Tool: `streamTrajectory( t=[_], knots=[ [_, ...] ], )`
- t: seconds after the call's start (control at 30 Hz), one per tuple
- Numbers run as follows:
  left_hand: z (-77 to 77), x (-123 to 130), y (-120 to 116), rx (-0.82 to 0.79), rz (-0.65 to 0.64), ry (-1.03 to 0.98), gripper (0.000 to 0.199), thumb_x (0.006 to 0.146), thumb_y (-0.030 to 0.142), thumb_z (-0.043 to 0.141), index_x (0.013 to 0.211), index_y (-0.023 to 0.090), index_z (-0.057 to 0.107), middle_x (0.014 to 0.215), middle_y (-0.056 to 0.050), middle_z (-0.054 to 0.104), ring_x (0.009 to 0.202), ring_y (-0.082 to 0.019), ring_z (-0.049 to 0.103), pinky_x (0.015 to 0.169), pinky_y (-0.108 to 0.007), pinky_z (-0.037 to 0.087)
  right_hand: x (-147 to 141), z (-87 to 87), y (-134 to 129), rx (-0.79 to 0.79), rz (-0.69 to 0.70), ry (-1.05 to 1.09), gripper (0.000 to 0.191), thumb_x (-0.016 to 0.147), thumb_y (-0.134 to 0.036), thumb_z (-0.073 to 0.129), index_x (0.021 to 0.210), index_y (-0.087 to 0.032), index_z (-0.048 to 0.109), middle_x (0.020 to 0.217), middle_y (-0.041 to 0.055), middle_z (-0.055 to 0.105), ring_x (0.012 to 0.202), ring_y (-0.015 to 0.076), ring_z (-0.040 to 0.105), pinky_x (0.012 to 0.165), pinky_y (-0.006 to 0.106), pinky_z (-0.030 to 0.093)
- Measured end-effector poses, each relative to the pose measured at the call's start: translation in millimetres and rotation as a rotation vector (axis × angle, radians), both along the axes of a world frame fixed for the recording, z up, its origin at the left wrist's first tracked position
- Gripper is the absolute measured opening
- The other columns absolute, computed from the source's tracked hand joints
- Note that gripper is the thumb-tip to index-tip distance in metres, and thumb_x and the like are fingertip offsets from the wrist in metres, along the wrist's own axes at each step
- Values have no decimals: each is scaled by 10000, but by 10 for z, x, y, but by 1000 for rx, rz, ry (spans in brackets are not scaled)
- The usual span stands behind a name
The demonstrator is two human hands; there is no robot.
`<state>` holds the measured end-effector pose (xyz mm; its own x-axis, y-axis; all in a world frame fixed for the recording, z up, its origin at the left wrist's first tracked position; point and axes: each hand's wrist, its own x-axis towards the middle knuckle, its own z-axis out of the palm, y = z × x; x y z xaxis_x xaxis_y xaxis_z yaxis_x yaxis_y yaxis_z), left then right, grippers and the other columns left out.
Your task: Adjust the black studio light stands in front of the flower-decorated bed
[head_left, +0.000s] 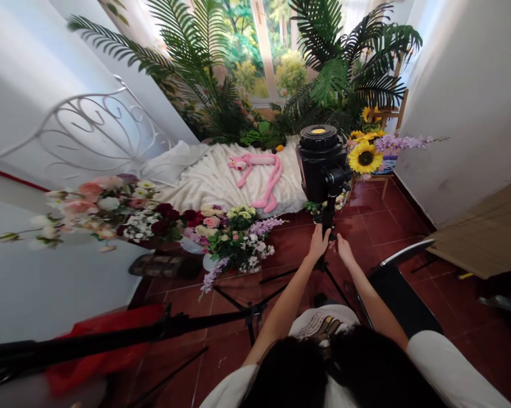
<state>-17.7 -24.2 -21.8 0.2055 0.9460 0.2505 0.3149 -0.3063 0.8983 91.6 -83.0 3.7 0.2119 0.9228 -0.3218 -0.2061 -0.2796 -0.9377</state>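
Dark hair fills the near edge; ahead, the left hand wraps its grip round the upright pole, under the lamp; the right hand is just right of the pole, its grip unclear.

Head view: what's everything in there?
studio light: 1, black, right
light stand: 1, black, below light
Pink Panther plush: 1, pink, on blanket
blanket: 1, cream, middle
pillows: 1+, white, left
headboard: 1, silvery, left
bouquet flowers: many, mixed, left
sunflowers: several, yellow, right
palm fronds: many, green, back
window: 1, pale, back
chair: 1, black, right
pole: 1, black, left
sheeting: 1, red, left
floor tiles: many, red, below
sleeves: 2, white, bottom
left hand: 1, bare, on stand
right hand: 1, bare, at stand
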Motion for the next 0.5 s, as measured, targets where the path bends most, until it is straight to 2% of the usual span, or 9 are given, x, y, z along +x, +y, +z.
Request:
streamTrajectory(
  t=[0.1,0.13,0.2,0.3,0.37,0.5],
  knots=[
    [27,-10,0,-28,-17,15,359,948,460,371,1118,174,508,1097,-119,569,1017,-201,576,944,-368,457,-76,13,46,-52,-10,571,257,894,-327,472,668,-204,488,480,-67,429,363,72,342,396,178,336],
    [38,-11,2,-35,-23,18,353,947,450,374,1120,173,509,1097,-119,572,1010,-198,578,942,-366,459,-86,23,49,-59,-9,698,224,887,-278,473,676,-202,480,481,-75,415,357,66,327,386,166,324],
    [58,-10,7,-48,-33,11,333,944,421,391,1136,177,512,1111,-117,579,1026,-195,579,952,-365,456,-105,40,37,-71,-35,814,202,881,-225,461,681,-199,478,487,-75,417,361,61,333,390,153,324],
    [68,-35,2,-45,-55,-59,328,904,335,469,1195,186,499,1188,-116,578,1117,-199,564,1002,-377,437,-172,31,-7,-70,-135,773,202,887,-246,444,695,-210,497,532,-45,488,411,83,416,452,178,395],
    [62,-109,-31,-23,-77,-126,408,844,237,510,1247,185,472,1247,-122,563,1162,-206,554,1026,-396,428,-253,-11,-46,-80,-187,663,219,886,-301,428,694,-227,504,561,-16,527,462,118,477,510,222,445],
    [17,-470,-203,27,-74,-189,603,701,84,488,1291,196,437,1269,-116,558,1145,-200,566,1030,-422,427,-472,-138,-96,-113,-78,382,258,845,-436,424,676,-253,489,586,26,544,533,181,523,548,301,469]
  ],
)
